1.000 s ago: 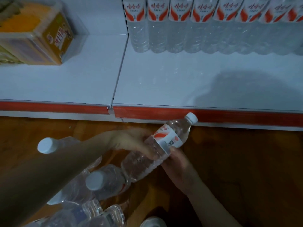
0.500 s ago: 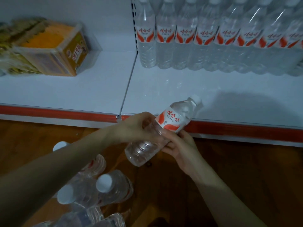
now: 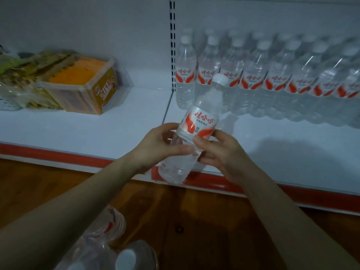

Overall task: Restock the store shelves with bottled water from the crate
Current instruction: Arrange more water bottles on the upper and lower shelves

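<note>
A clear water bottle with a white cap and a red-and-white label tilts cap-up over the front of the white shelf. My left hand grips its lower body from the left. From the right, my right hand holds it just below the label, thumb across the front. A row of several matching bottles stands at the back of the shelf. More loose bottles lie at the bottom left on the floor; no crate shows.
The shelf's red front strip runs across under my hands. On the left shelf section sits a clear box with an orange-yellow packet and bagged snacks. A slotted upright divides the two sections. Brown wooden floor lies below.
Both hands have lifted the bottle up from floor level to above the shelf's front edge and turned it more upright. The view has tilted up, showing more of the shelf.
</note>
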Demonstrator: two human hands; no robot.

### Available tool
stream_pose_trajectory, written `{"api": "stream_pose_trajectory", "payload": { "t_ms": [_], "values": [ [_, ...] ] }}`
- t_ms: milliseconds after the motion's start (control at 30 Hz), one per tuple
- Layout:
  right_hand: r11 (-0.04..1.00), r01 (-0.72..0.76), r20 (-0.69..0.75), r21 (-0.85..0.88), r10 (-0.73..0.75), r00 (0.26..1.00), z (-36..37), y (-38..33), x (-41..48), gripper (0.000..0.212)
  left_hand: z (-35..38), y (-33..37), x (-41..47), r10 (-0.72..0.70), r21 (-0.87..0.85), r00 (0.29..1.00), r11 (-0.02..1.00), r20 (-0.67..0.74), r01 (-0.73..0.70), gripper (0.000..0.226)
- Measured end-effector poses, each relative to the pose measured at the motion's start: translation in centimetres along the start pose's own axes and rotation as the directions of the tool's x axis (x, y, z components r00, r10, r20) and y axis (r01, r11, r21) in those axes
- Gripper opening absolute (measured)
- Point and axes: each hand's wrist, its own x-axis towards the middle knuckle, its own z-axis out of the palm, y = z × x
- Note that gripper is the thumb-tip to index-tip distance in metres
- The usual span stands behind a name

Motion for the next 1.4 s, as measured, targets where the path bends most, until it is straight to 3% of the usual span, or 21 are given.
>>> {"api": "stream_pose_trajectory", "payload": {
  "t_ms": [167, 433, 633, 767, 1000, 1400],
  "values": [
    [0.991, 0.110, -0.027, -0.072, -0.112, 0.993, 0.1, -2.0, 4.4, 0.052, -1.4, 0.1, 3.7, 0.111, 0.016, 0.991, 0.994, -0.070, -0.110, 0.058],
    [0.958, 0.226, -0.033, -0.177, -0.236, 0.971, 0.1, -1.7, 9.8, 0.055, -1.9, -2.4, 8.8, 0.214, -0.011, 0.971, 0.976, -0.110, -0.216, 0.058],
    [0.932, 0.259, 0.008, -0.254, -0.265, 0.964, 0.0, -0.2, 12.3, 0.059, -1.8, -3.8, 10.8, 0.201, -0.033, 0.957, 0.977, -0.210, -0.212, 0.060],
    [0.946, 0.214, -0.003, -0.243, -0.222, 0.975, -0.2, 0.8, 12.9, 0.054, -2.2, -4.7, 11.3, 0.137, 0.025, 0.982, 0.991, -0.132, -0.135, 0.065],
    [0.934, 0.239, -0.038, -0.266, -0.258, 0.965, -0.4, 0.3, 15.3, 0.050, -2.0, -4.5, 14.0, 0.141, 0.130, 0.975, 0.984, -0.172, -0.119, 0.071],
    [0.918, 0.282, -0.004, -0.279, -0.295, 0.956, -0.4, 0.7, 17.4, 0.050, -1.9, -4.7, 15.8, 0.105, 0.041, 0.984, 0.994, -0.145, -0.100, 0.066]
  ]
}}
